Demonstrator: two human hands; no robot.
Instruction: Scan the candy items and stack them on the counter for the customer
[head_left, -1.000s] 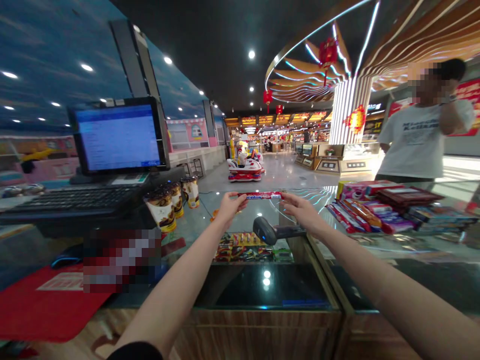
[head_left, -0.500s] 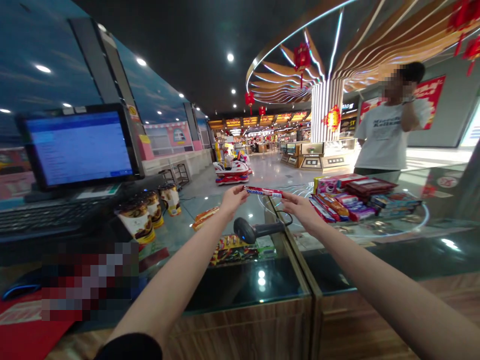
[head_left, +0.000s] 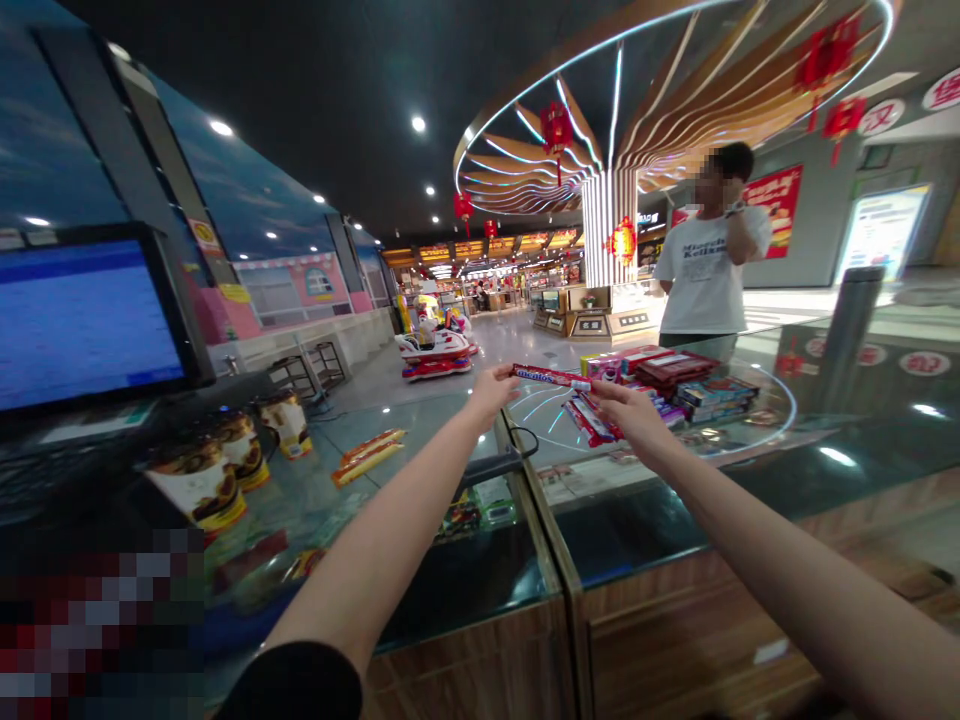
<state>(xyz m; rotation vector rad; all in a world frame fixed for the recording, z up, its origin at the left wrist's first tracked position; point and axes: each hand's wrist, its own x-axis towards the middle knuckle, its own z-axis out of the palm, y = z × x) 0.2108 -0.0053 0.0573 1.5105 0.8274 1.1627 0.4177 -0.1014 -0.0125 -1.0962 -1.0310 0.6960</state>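
A roll of Mentos [head_left: 551, 377] in a red wrapper is stretched level between my two hands above the glass counter [head_left: 491, 610]. My left hand [head_left: 493, 393] pinches its left end. Fingers of my right hand [head_left: 626, 415] grip the right end. Just beyond my right hand lies a pile of packaged sweets [head_left: 667, 375] in red, purple and blue wrappers. Below my left forearm a black barcode scanner [head_left: 495, 462] rests on the counter, mostly hidden by the arm.
At left stand a monitor [head_left: 86, 320] and several printed cups [head_left: 285, 422]. Two yellow-orange snack packs [head_left: 367, 456] lie on the glass. Across the counter stands a person in a white T-shirt [head_left: 709, 265]. A grey post [head_left: 851, 320] rises at right.
My view has turned to the right, so the monitor and cups sit further left. Both hands still hold the Mentos roll, now nearer the sweets pile. My left forearm now covers most of the scanner.
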